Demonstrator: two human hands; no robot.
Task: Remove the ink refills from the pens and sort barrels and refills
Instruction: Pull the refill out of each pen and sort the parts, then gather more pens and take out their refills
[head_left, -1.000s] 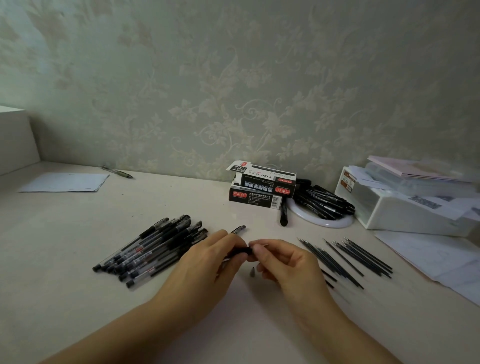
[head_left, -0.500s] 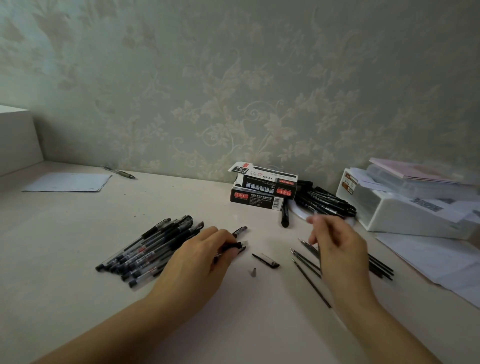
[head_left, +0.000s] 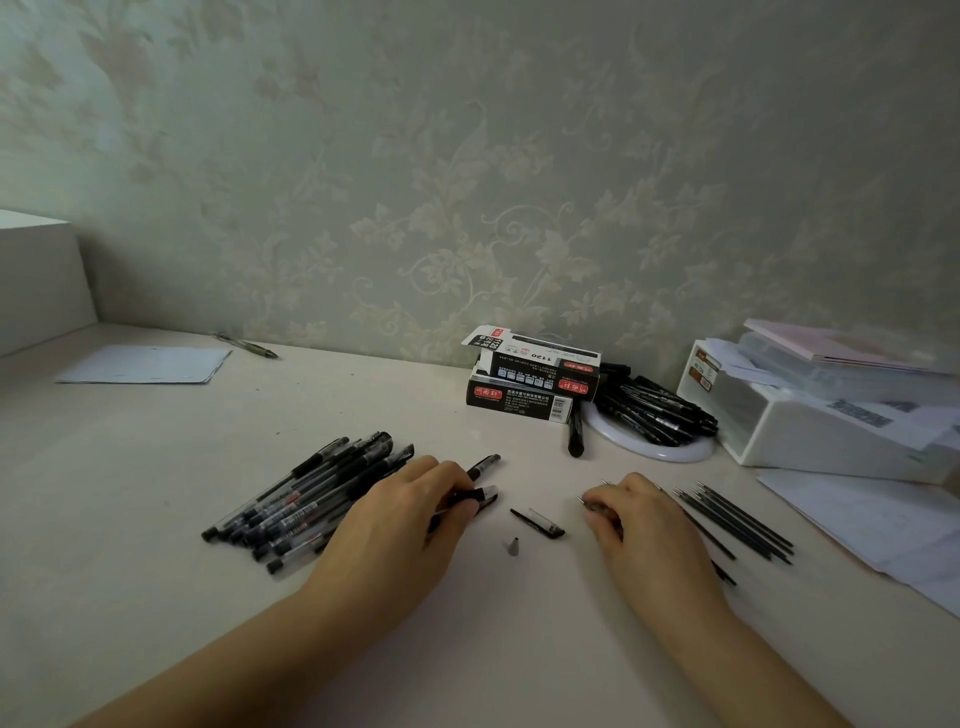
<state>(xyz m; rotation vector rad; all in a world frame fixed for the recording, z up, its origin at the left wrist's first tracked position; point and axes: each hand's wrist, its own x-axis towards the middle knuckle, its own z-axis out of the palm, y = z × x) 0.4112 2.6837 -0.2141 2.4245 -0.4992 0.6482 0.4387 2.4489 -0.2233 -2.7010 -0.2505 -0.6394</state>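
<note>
At the centre of the bench (head_left: 156, 519), the left hand (head_left: 410, 525) pinches an emptied barrel (head_left: 480, 496) near the barrel pile (head_left: 306, 499) at 9 o'clock, while the right hand (head_left: 639, 519), fingers curled, lays a refill (head_left: 589, 503) by the refill row (head_left: 737, 519) at 3 o'clock, keeping both sorts apart.

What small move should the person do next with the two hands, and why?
Probably set the barrel from the left hand onto the pen pile. The right hand is already at the refills, and the cap and tip lie loose between.

Black refills (head_left: 737, 519) fanned, barrels (head_left: 306, 499) bundled.
</note>
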